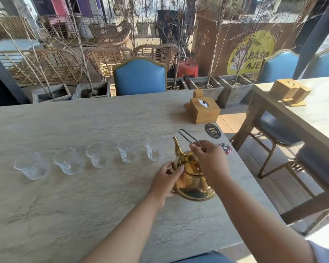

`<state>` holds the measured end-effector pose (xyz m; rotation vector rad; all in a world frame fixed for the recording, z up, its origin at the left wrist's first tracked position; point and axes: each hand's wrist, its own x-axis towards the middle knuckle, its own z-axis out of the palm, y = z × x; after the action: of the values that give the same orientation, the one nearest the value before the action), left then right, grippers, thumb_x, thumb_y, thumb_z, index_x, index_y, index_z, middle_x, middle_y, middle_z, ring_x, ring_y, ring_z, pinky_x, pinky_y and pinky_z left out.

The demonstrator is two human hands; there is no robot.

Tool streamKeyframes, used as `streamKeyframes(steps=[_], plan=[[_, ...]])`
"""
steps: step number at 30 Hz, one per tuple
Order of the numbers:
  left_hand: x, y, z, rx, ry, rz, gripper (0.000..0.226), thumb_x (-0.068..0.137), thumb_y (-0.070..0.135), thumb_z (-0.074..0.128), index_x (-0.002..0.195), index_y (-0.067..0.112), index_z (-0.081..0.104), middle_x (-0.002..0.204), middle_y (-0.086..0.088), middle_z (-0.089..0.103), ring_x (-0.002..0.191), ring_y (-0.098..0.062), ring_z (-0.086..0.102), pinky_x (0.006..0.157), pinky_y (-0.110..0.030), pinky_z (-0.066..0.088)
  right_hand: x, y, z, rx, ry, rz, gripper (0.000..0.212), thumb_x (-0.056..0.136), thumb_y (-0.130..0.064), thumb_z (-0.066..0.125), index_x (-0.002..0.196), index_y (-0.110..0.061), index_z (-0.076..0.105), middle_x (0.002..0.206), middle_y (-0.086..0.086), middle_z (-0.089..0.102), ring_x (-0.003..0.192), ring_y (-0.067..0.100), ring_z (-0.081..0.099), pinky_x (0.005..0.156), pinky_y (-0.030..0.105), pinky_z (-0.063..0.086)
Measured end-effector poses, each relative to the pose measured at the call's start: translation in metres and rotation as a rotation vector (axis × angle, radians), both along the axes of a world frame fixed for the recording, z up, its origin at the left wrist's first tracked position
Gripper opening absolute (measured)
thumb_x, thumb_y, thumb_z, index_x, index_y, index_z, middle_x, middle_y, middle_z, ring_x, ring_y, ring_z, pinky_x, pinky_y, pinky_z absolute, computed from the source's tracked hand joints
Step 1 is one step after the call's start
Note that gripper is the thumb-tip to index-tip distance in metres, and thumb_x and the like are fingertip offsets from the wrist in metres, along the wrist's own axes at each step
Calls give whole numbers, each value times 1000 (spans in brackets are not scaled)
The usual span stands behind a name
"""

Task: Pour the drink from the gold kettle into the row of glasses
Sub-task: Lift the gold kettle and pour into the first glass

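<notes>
Right of centre, the right hand (211, 162) pinches the wire handle (190, 138) of the gold kettle (193, 184) between its fingers. The left hand (165, 179) curls its fingers round the kettle's side. Five glasses (98, 156) line the surface (84, 215) leftward.

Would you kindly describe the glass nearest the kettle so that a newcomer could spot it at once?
On the long grey table, five clear patterned glasses stand in a row from left to right. The one meant is the rightmost glass, next to the spout of the gold kettle. It alone has the kettle, not another glass, on its right.
</notes>
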<state>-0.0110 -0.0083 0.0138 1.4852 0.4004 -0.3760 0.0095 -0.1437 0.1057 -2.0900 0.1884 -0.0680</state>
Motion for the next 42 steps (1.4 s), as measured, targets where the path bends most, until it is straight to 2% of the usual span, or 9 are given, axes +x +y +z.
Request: streamKeyframes(steps=[5,7,11,14,24,28,31,38,42], plan=[[5,17,11,-36,-10,2,67,83,53,75,143,36,50,134,-5,64,115,-26,67,82,-55,63,19,14,20,-83,-9,88,26,93,-35,62,107,-15,73,89,2,74,79,19,67,80,45,59],[6,21,14,-44,-5,6,59,84,53,74,138,41,52,134,-5,64,115,-26,67,78,-52,64,25,20,24,-103,-17,118,25,93,-34,63,101,-14,74,80,2,71,70,19,64,73,43,59],[4,27,16,-14,-15,21,50,88,54,69,135,46,55,130,0,66,114,-22,67,74,-45,63,36,34,28,-195,8,190,28,92,-35,63,75,-13,65,55,-2,53,46,14,45,52,29,39],[1,31,17,-10,-36,12,41,93,51,64,133,47,56,121,1,71,108,-16,70,75,-44,63,42,43,30,-280,46,207,36,92,-35,62,64,-13,56,52,-2,47,46,13,40,46,25,29],[-8,28,17,-49,-65,58,38,98,48,57,135,51,55,122,3,72,113,-22,71,80,-50,64,57,68,35,-396,128,260,37,91,-34,61,82,0,70,69,8,65,58,22,53,49,24,36],[-8,28,21,-48,-71,51,33,100,46,54,132,53,57,119,6,71,110,-21,72,73,-45,65,64,72,37,-457,133,244,39,90,-40,62,74,-4,61,62,4,59,50,18,49,44,23,32],[-7,28,25,-43,-61,50,29,100,44,54,127,54,58,120,3,71,108,-22,72,70,-44,65,68,74,39,-481,147,242,39,90,-40,62,74,-4,60,67,6,63,51,17,48,43,23,31],[-11,29,24,-57,-35,57,31,99,45,56,129,52,58,126,1,67,117,-28,68,76,-50,65,70,77,35,-532,174,242,41,91,-41,61,65,-10,54,60,1,60,49,15,48,42,23,32],[-11,30,23,-62,-39,64,28,99,45,57,125,53,60,121,6,69,115,-28,70,80,-56,63,69,77,33,-535,179,237,44,91,-41,61,60,-10,52,57,1,57,48,15,48,42,22,32]])
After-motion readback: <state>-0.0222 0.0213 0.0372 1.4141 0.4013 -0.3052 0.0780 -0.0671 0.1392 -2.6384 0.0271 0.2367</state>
